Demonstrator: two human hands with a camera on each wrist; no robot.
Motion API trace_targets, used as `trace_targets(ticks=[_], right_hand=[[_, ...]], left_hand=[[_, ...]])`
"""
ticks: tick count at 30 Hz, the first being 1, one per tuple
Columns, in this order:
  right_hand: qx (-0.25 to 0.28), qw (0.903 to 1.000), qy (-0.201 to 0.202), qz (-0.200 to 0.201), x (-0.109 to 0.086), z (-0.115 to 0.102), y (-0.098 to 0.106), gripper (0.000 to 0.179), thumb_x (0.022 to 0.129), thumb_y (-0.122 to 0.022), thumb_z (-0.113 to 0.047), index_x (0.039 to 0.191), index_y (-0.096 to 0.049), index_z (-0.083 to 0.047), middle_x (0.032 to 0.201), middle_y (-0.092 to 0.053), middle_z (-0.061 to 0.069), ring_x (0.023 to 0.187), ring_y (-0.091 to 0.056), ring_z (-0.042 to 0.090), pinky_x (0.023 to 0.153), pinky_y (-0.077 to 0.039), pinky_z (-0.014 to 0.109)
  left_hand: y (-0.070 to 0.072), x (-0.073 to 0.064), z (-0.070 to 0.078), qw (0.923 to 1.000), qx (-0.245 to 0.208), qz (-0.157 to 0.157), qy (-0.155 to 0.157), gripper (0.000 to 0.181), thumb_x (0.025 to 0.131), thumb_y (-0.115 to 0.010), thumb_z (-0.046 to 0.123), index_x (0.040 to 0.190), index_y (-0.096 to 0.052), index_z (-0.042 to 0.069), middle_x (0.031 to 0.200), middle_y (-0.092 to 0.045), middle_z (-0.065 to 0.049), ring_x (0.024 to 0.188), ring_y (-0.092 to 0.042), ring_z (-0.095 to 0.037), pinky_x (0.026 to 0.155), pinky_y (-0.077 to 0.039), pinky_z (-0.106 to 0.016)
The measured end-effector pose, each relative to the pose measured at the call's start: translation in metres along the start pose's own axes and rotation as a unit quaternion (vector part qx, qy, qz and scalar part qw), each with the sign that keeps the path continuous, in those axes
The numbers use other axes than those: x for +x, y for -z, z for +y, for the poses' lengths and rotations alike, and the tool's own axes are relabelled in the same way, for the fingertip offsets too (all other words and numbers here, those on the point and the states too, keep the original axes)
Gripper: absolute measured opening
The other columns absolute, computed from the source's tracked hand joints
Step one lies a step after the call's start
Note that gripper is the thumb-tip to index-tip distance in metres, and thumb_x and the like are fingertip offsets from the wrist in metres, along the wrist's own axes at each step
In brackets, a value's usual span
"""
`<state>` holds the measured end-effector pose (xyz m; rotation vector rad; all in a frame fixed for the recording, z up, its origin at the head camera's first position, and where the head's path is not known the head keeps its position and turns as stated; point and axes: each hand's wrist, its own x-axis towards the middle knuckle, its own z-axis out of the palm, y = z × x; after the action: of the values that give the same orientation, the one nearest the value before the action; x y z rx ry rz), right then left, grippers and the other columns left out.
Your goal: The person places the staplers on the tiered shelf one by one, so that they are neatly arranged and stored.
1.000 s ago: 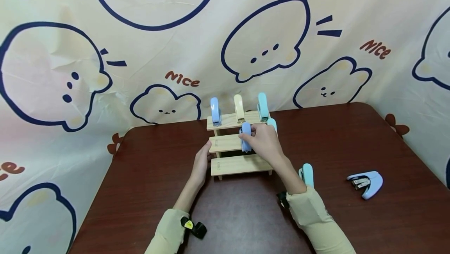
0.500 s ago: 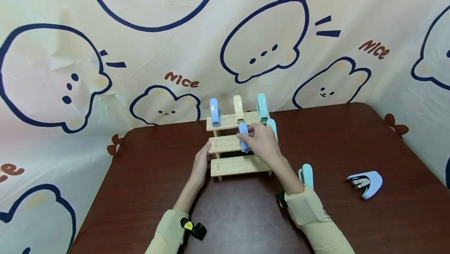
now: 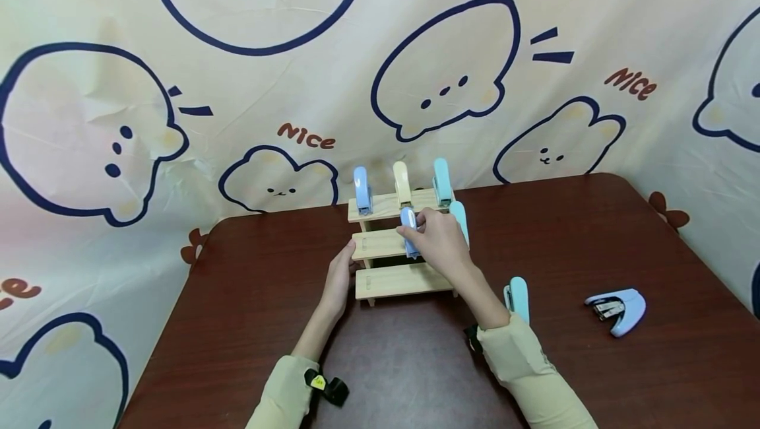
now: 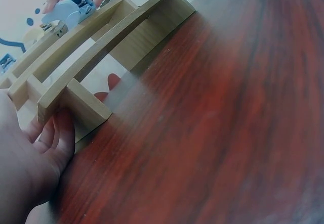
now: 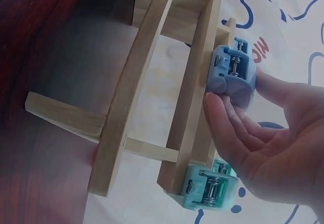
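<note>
A three-tier wooden rack [image 3: 380,244] stands near the back of the table. With its fingers curled round the rack's left end, my left hand [image 3: 337,277] holds it; the left wrist view shows the fingertips behind an end support [image 4: 86,105]. Thumb and fingers of my right hand [image 3: 445,244] pinch a blue stapler [image 3: 408,221], upright on the middle tier. In the right wrist view this stapler [image 5: 235,77] shows its spring end. A teal stapler [image 3: 460,218] sits at that tier's right end, partly behind my right hand. The lowest tier [image 3: 404,280] is bare.
On the top tier stand a blue stapler [image 3: 362,190], a cream stapler [image 3: 402,183] and a teal stapler [image 3: 442,181]. Another teal stapler [image 3: 518,297] stands on the table by my right forearm. Farther right lies a lavender stapler [image 3: 617,310]. A patterned cloth [image 3: 451,59] hangs behind.
My right hand has shifted the pinched blue stapler slightly left along the middle tier. My left hand keeps its place on the rack.
</note>
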<state>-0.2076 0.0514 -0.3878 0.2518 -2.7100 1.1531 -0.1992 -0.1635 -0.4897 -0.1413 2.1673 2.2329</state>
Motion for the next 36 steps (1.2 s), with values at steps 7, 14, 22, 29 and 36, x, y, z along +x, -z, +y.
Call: trace_targets(ticks=[7, 14, 22, 29, 36], right_hand=[[0.002, 1.0000, -0.005, -0.003, -0.001, 0.001, 0.000, 0.035, 0.093, -0.080, -0.035, 0.089, -0.067, -0.003, 0.076, -0.068, 0.008, 0.063, -0.063, 0.016, 0.054, -0.048, 0.031], [0.010, 0.9999, 0.007, 0.003, -0.002, -0.001, 0.005, 0.036, 0.096, -0.077, -0.037, 0.095, -0.069, -0.002, 0.079, -0.071, 0.009, 0.068, -0.066, 0.017, 0.058, -0.052, 0.032], [0.042, 0.9930, 0.090, 0.064, -0.009, -0.005, 0.031, 0.025, 0.100, -0.072, -0.026, 0.095, -0.073, -0.001, 0.074, -0.069, 0.004, 0.065, -0.063, 0.016, 0.060, -0.052, 0.034], [0.067, 0.9829, 0.123, 0.120, -0.016, -0.002, 0.065, 0.018, 0.101, -0.070, -0.016, 0.093, -0.076, -0.001, 0.071, -0.067, 0.006, 0.061, -0.058, 0.016, 0.057, -0.045, 0.028], [0.078, 0.9811, 0.118, 0.132, -0.021, 0.006, 0.088, 0.023, 0.104, -0.067, -0.019, 0.092, -0.076, -0.001, 0.072, -0.069, 0.008, 0.062, -0.063, 0.017, 0.055, -0.046, 0.023]], left_hand=[[0.000, -0.001, 0.001, 1.0000, -0.005, 0.004, 0.003, 0.063, 0.110, -0.042, 0.052, 0.147, -0.054, 0.002, 0.128, -0.063, -0.018, 0.112, -0.062, -0.026, 0.086, -0.053, -0.034], [0.000, -0.001, 0.000, 1.0000, -0.003, 0.001, 0.001, 0.065, 0.109, -0.042, 0.053, 0.149, -0.052, 0.002, 0.130, -0.062, -0.018, 0.112, -0.062, -0.025, 0.087, -0.053, -0.036], [0.000, -0.002, 0.001, 1.0000, -0.008, 0.000, 0.003, 0.063, 0.110, -0.042, 0.051, 0.148, -0.053, 0.002, 0.127, -0.063, -0.017, 0.107, -0.063, -0.022, 0.085, -0.053, -0.034], [0.000, -0.001, 0.001, 0.9999, -0.012, -0.001, 0.007, 0.062, 0.110, -0.043, 0.050, 0.149, -0.051, 0.002, 0.132, -0.061, -0.018, 0.111, -0.063, -0.024, 0.087, -0.053, -0.035], [0.001, -0.001, 0.002, 0.9999, -0.014, -0.003, 0.005, 0.063, 0.110, -0.043, 0.051, 0.149, -0.051, 0.002, 0.134, -0.060, -0.020, 0.115, -0.061, -0.026, 0.090, -0.052, -0.036]])
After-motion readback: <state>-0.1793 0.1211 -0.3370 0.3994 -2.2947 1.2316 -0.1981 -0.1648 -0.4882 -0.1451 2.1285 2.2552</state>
